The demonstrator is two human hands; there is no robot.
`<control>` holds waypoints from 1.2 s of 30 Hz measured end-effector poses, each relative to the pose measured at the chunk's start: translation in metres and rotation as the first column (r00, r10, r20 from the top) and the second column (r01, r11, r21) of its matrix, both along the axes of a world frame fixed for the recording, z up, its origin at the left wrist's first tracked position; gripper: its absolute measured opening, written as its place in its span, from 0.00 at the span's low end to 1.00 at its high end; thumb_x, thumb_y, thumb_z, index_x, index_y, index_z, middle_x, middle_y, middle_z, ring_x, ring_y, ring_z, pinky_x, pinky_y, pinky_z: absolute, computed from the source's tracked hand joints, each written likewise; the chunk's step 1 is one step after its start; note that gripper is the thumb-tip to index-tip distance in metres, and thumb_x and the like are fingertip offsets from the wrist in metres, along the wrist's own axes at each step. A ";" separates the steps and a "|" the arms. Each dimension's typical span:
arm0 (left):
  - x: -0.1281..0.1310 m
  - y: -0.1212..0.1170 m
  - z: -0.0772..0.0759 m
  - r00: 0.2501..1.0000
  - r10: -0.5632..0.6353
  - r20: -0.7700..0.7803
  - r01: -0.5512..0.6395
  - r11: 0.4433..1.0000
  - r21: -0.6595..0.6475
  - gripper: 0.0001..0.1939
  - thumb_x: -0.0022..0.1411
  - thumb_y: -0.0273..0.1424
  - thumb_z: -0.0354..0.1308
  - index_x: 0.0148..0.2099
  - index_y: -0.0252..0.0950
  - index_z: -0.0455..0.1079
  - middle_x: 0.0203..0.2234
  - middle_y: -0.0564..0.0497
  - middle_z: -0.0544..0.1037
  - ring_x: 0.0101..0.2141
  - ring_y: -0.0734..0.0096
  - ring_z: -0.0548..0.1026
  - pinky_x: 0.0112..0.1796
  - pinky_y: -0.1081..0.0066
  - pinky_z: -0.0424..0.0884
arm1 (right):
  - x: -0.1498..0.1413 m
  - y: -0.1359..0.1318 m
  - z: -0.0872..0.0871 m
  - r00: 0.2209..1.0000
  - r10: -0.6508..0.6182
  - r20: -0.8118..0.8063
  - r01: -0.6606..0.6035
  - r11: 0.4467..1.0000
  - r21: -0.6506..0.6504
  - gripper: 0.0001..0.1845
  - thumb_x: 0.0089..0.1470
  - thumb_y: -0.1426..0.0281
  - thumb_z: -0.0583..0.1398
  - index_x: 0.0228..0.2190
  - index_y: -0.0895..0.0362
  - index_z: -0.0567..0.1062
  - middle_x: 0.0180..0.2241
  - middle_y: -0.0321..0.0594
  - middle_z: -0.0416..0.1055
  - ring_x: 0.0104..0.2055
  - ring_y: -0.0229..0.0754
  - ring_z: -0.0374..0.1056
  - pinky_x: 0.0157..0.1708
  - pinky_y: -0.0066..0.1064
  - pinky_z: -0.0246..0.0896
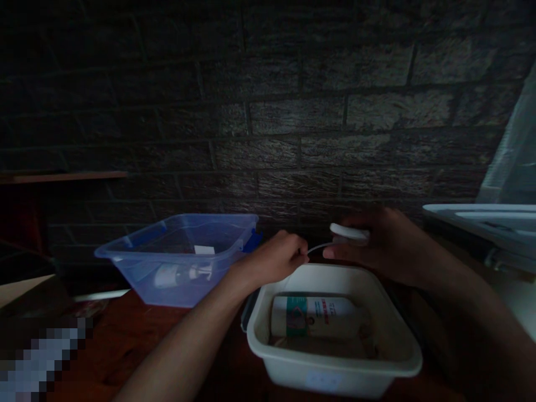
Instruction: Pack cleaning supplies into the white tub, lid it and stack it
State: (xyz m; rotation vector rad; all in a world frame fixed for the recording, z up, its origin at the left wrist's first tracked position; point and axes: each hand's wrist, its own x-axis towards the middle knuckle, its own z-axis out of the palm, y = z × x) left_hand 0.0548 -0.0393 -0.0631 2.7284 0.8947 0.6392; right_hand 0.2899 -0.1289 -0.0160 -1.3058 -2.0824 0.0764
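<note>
Pinching one end of a thin pale strand [320,245], the left hand [280,257] hung just beyond the far rim of a white tub [364,382], at eleven o'clock from its middle, thumb and curled fingers drawn together. At one o'clock, the right hand [383,245] gripped a white rounded piece [349,232], fingers bent round it and thumb below. The strand spanned the short gap between the hands, bowing slightly; whether it was a tube or a cord, I could not tell.

Inside the tub, below both hands, a white bottle [322,317] with a teal band lay on its side. Toward ten o'clock stood a translucent blue bin [146,285], its lower wall showing a pump bottle [180,275] lying within. Bin and tub sat on a reddish-brown table [125,335]. At nine o'clock, near the edge of my view, was a cardboard box [25,293]; at two o'clock, a white-rimmed container [502,212]. A dark brick wall [259,111] filled twelve o'clock.
</note>
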 end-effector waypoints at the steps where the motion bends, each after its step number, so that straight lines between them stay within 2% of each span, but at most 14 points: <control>1: 0.001 0.000 0.000 1.000 -0.004 0.002 0.004 1.000 -0.003 0.08 0.65 0.28 0.58 0.38 0.36 0.80 0.27 0.51 0.81 0.29 0.68 0.77 0.30 0.72 0.61 | 0.002 -0.002 -0.002 1.000 -0.001 0.028 0.001 1.000 0.007 0.19 0.56 0.52 0.67 0.30 0.55 0.82 0.25 0.31 0.74 0.27 0.37 0.68 0.24 0.27 0.54; 5: 0.006 -0.007 0.002 0.996 -0.085 -0.014 0.084 0.996 -0.042 0.08 0.66 0.27 0.58 0.38 0.36 0.80 0.27 0.52 0.81 0.29 0.71 0.77 0.29 0.74 0.61 | 0.008 -0.010 -0.009 0.997 0.054 0.048 -0.054 0.999 -0.006 0.08 0.58 0.62 0.67 0.38 0.50 0.84 0.37 0.32 0.80 0.38 0.42 0.75 0.38 0.31 0.65; 12: 0.013 -0.018 0.005 0.975 -0.206 -0.079 0.203 0.978 -0.046 0.06 0.65 0.26 0.62 0.41 0.35 0.81 0.34 0.48 0.84 0.35 0.67 0.81 0.36 0.73 0.66 | 0.006 -0.027 -0.027 0.975 0.191 0.117 -0.172 0.973 -0.151 0.16 0.60 0.72 0.62 0.48 0.48 0.82 0.50 0.39 0.78 0.51 0.47 0.74 0.52 0.36 0.67; 16: 0.015 -0.017 -0.002 0.967 -0.224 -0.121 0.225 0.974 -0.012 0.08 0.64 0.24 0.59 0.38 0.36 0.80 0.30 0.50 0.83 0.32 0.67 0.79 0.33 0.72 0.65 | 0.006 -0.035 -0.042 0.965 0.189 0.179 -0.145 0.962 -0.234 0.21 0.60 0.70 0.62 0.54 0.47 0.78 0.55 0.40 0.75 0.57 0.49 0.70 0.58 0.38 0.63; 19: 0.016 -0.015 -0.007 0.972 -0.205 -0.117 0.206 0.979 0.000 0.10 0.63 0.22 0.57 0.36 0.37 0.79 0.29 0.51 0.82 0.33 0.67 0.79 0.33 0.72 0.64 | 0.012 -0.038 -0.049 0.953 0.234 0.193 -0.146 0.911 -0.385 0.24 0.57 0.64 0.66 0.56 0.46 0.76 0.56 0.39 0.74 0.56 0.49 0.70 0.57 0.38 0.65; 21: 0.017 -0.015 -0.010 0.973 -0.193 -0.129 0.196 0.981 0.010 0.10 0.62 0.21 0.57 0.34 0.38 0.78 0.28 0.52 0.80 0.33 0.66 0.78 0.32 0.71 0.62 | 0.017 -0.039 -0.051 0.948 0.256 0.188 -0.142 0.872 -0.468 0.28 0.55 0.58 0.68 0.57 0.46 0.75 0.57 0.41 0.73 0.57 0.51 0.70 0.58 0.39 0.65; 24: 0.018 -0.017 -0.012 0.978 -0.140 -0.156 0.149 0.988 0.049 0.10 0.59 0.21 0.58 0.30 0.38 0.77 0.25 0.53 0.78 0.30 0.65 0.76 0.29 0.69 0.59 | 0.022 -0.040 -0.048 0.949 0.257 0.181 -0.129 0.844 -0.521 0.34 0.54 0.53 0.68 0.59 0.49 0.74 0.61 0.45 0.70 0.62 0.56 0.67 0.62 0.44 0.62; 27: 0.022 -0.020 -0.014 0.979 -0.117 -0.166 0.128 0.990 0.058 0.10 0.57 0.21 0.59 0.29 0.39 0.78 0.24 0.53 0.77 0.27 0.67 0.73 0.28 0.69 0.57 | 0.021 -0.039 -0.043 0.964 0.238 0.115 -0.130 0.805 -0.579 0.27 0.61 0.51 0.62 0.57 0.49 0.77 0.60 0.46 0.71 0.61 0.57 0.68 0.59 0.43 0.65; 30: 0.026 -0.022 -0.015 0.974 -0.157 -0.161 0.159 0.987 -0.001 0.10 0.55 0.20 0.62 0.30 0.39 0.80 0.23 0.53 0.78 0.25 0.69 0.73 0.27 0.70 0.57 | 0.019 -0.034 -0.046 0.965 0.254 0.069 -0.160 0.773 -0.614 0.19 0.68 0.58 0.55 0.49 0.52 0.81 0.51 0.43 0.78 0.51 0.50 0.74 0.48 0.35 0.70; 33: 0.026 -0.020 -0.017 0.972 -0.187 -0.141 0.185 0.982 -0.028 0.08 0.54 0.20 0.65 0.30 0.39 0.81 0.21 0.53 0.78 0.24 0.70 0.74 0.26 0.72 0.58 | 0.020 -0.028 -0.058 0.944 0.298 0.143 -0.154 0.780 -0.607 0.14 0.63 0.68 0.58 0.45 0.53 0.82 0.43 0.40 0.80 0.44 0.44 0.75 0.42 0.30 0.68; 36: 0.025 -0.016 -0.021 0.965 -0.230 -0.128 0.224 0.973 -0.060 0.08 0.53 0.19 0.65 0.29 0.37 0.81 0.20 0.54 0.77 0.24 0.71 0.74 0.26 0.72 0.59 | 0.016 -0.023 -0.069 0.924 0.291 0.249 -0.107 0.820 -0.563 0.13 0.55 0.73 0.60 0.40 0.53 0.83 0.41 0.39 0.79 0.43 0.43 0.74 0.42 0.29 0.66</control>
